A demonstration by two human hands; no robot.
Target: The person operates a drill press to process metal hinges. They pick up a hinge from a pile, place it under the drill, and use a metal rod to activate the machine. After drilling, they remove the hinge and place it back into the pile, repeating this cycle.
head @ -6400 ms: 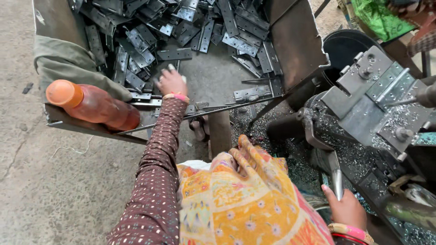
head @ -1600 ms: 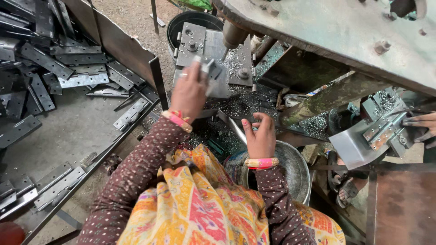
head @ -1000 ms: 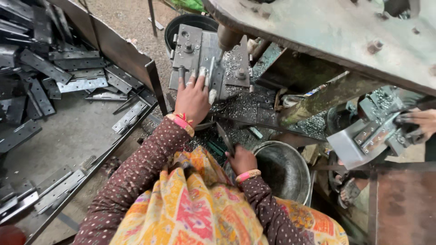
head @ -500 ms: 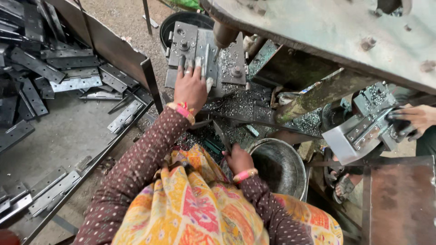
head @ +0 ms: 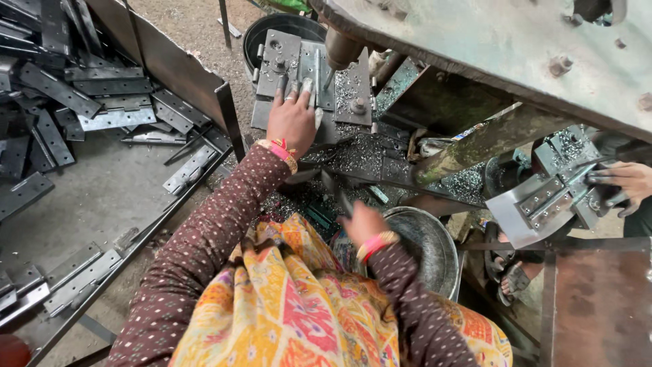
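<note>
My left hand lies on the grey steel jig under the press ram, fingers spread and pressing a flat hinge plate down against it. My right hand is lower, blurred, closed around a dark lever handle that slants up beside the round metal bowl. Both arms wear dotted maroon sleeves and pink bangles. A patterned yellow cloth covers my lap.
A metal tray on the left holds several grey hinge plates. Metal shavings cover the press bed. The big green machine frame overhangs at the top right. Another person's hand works a second jig at the right. A black bucket stands behind.
My left hand came from the tray with a hinge plate and has settled it on the jig. My right hand shifted a little to the right on the lever and is blurred.
</note>
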